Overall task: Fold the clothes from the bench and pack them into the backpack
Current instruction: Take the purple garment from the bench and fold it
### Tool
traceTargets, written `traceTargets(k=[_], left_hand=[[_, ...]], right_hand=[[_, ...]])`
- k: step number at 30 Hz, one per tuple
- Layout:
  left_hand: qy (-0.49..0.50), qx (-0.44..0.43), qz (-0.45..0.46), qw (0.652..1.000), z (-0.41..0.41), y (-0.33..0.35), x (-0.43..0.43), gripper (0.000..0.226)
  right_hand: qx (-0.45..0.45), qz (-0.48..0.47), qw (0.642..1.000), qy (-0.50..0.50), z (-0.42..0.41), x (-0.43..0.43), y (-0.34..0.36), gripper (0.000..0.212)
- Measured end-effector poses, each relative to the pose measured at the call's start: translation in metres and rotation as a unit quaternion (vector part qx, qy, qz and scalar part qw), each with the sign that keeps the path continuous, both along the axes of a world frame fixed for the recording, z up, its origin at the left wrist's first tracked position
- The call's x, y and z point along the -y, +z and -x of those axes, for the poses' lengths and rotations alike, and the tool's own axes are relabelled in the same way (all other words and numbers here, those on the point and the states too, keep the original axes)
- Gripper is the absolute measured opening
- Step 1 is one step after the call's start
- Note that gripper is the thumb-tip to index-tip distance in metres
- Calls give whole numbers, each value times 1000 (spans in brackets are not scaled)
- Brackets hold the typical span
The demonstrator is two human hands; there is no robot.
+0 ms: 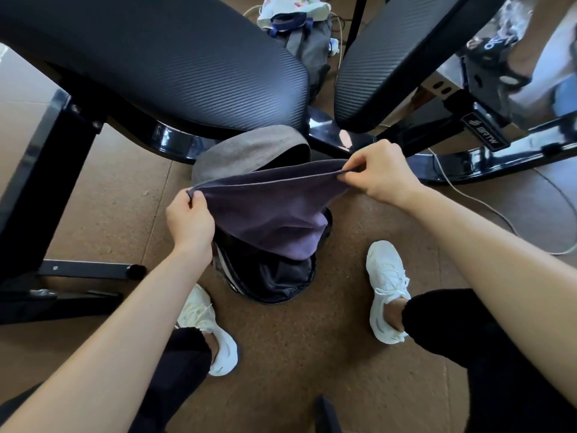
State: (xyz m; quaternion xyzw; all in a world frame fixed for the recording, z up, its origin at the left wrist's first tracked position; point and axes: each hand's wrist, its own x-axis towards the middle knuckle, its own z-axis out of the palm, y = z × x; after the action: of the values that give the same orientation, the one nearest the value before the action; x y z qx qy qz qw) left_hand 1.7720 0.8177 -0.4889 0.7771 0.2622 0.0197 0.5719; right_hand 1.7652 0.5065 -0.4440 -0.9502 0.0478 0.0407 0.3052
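purple folded cloth held stretched over the open backpack.

left hand (pixel 190 221) and right hand (pixel 382 173) each with grip pinched shut on one top corner of the soft purple fabric garment (pixel 268 210), edge taut between them, lower part sagging into the mouth of the grey-and-black backpack (pixel 249 150) standing on the brown cork floor (pixel 125 210), between two white sneakers (pixel 385 290). black ribbed padded worktop (pixel 175 67) just behind the backpack.

A second grey bag (pixel 307 42) sits behind on the brown floor (pixel 118 214). A white cable (pixel 487 207) trails nearby. White sneakers (pixel 387 292) stand on the floor.
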Motion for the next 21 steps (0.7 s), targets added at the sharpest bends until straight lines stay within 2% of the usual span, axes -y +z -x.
traceTargets(k=[3,7,12,16,18,21], left_hand=[[25,-14,42,999,-1,4,0,26],[34,29,125,991,5,23,-1,28],[17,68,142,987,27,46,-8,25],[-12,77,143,987,54,62,-11,24],[-26,87,150,984,67,72,-14,24],[-54,167,145,974,81,89,-19,29]], right_hand=[[67,-37,997,-30,-1,-3,9,9],[138,-60,988,-41,7,-14,24,15],[178,-94,979,-44,35,-20,42,45],[133,-57,987,-74,59,-23,55,19],[137,-107,978,-115,74,-24,65,9],[162,-270,935,-163,96,-24,80,11]])
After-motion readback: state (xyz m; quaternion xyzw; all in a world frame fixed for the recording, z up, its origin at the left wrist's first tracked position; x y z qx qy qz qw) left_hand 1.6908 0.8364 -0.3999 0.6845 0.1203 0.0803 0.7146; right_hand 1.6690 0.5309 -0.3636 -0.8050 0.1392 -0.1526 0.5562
